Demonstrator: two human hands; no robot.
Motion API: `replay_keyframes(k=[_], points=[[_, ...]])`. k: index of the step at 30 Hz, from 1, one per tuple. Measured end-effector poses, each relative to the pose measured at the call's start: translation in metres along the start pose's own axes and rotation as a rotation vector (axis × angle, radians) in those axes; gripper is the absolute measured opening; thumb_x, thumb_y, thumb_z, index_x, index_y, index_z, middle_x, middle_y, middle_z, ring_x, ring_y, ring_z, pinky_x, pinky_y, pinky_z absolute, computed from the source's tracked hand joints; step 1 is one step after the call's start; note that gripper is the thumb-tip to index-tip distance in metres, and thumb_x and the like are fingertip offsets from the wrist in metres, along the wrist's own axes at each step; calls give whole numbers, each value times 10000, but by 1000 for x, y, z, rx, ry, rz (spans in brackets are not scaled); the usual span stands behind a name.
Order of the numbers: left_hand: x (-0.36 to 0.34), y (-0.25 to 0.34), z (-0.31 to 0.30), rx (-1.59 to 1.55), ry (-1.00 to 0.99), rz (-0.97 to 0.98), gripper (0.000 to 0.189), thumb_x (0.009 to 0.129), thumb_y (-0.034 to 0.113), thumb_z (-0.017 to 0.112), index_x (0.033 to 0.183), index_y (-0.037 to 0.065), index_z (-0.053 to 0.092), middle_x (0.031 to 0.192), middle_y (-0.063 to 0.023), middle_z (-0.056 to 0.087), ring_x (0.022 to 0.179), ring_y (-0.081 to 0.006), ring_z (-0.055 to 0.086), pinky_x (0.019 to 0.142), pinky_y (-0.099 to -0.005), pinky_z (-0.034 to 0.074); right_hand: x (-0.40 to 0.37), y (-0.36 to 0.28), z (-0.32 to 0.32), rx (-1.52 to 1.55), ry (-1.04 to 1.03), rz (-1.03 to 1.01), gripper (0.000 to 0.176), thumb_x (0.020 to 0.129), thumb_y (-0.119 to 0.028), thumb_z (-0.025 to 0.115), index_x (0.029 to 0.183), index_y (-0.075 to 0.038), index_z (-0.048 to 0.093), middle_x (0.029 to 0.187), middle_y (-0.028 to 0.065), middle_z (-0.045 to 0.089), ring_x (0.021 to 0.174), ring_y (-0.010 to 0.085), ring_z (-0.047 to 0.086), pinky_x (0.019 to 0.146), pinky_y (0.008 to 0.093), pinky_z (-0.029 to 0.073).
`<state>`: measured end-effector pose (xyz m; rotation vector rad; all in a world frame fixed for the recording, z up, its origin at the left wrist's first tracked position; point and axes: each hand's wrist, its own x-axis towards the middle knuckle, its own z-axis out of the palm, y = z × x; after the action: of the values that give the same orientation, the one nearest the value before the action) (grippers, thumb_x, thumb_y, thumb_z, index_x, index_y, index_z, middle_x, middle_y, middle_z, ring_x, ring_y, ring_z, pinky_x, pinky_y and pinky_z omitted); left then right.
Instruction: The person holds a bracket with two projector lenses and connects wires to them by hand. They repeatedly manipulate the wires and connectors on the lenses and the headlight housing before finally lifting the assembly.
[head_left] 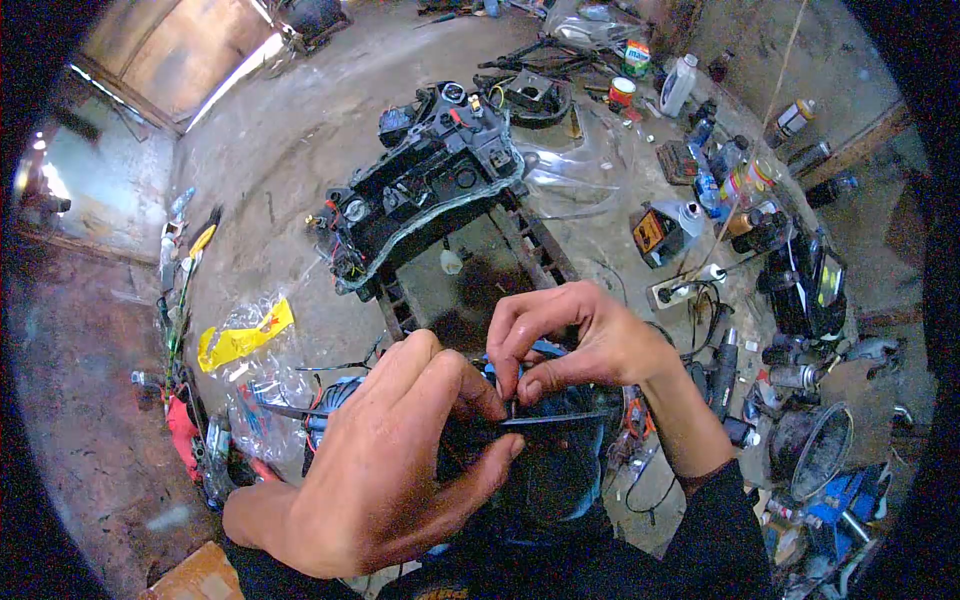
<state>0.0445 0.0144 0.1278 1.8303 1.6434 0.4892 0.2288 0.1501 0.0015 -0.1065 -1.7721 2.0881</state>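
Note:
My left hand grips a thin, dark flat piece between thumb and fingers, just above my lap. From the other side, my right hand is closed in a pinch at the upper edge of that piece. Something small and slender shows under the right fingertips, too small to name. Beyond both hands, an opened black car headlight housing rests on a dark frame. Pale sealant runs along the housing's near rim, and its lens is off.
A transparent headlight lens lies behind the housing. On the right are an oil bottle, a white power strip with cables, and a metal cylinder. Plastic wrap with a yellow strip lies at left.

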Motion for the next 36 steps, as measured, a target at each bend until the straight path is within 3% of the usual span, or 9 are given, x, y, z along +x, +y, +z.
replay_keyframes(k=[15,18,27,36], points=[[-1,0,1,6,8,-1,304,806,74,870,999,54,636,929,-112,566,815,-275,644,710,-359,514,-1,19,6,-39,69,-118,174,839,-207,885,976,-123,819,1068,4,591,1024,111,564,841,265,459],[-1,1,0,5,3,-16,301,809,74,870,1000,58,638,929,-108,565,809,-270,642,707,-357,513,-2,13,9,123,142,-80,174,833,-203,885,972,-123,818,1081,11,588,1050,116,567,859,266,462],[-1,1,1,-20,-14,-21,283,823,67,860,993,53,634,925,-93,554,788,-229,626,693,-336,500,0,21,6,-89,60,-164,144,859,-179,859,972,-110,802,1139,21,580,1071,132,575,921,291,474],[1,2,1,-4,-1,-4,282,817,59,860,982,48,632,920,-96,556,797,-233,619,698,-334,495,-1,21,6,-79,33,-163,134,875,-168,841,993,-117,800,1185,31,560,1120,158,580,978,311,478]])
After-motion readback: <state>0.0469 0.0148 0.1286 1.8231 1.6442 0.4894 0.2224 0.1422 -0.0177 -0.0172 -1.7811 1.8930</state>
